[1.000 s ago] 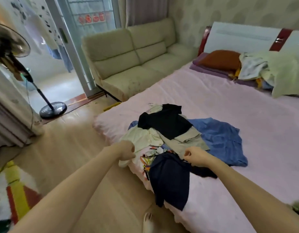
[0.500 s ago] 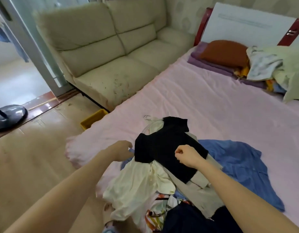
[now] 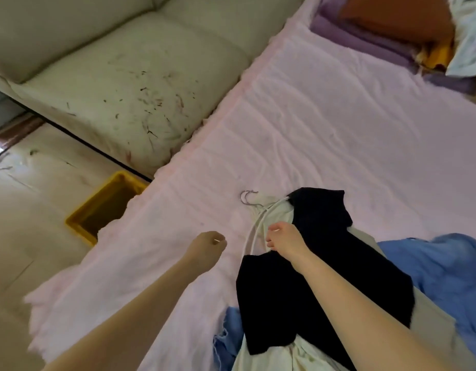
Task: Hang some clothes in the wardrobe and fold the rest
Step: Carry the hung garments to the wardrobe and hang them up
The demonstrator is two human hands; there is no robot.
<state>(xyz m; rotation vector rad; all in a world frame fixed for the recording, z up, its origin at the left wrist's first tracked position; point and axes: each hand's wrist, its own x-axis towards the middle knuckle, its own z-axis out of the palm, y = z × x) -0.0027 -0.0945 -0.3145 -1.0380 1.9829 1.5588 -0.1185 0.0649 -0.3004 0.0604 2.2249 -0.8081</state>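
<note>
Having left the pile, both hands (image 3: 208, 243) (image 3: 283, 241) now near hanger (image 3: 248, 196).

Head camera (worn) looks steeply down, close over bed (image 3: 298, 108).

Two hangers (image 3: 251, 210), one black shirt (image 3: 319, 266)
</note>
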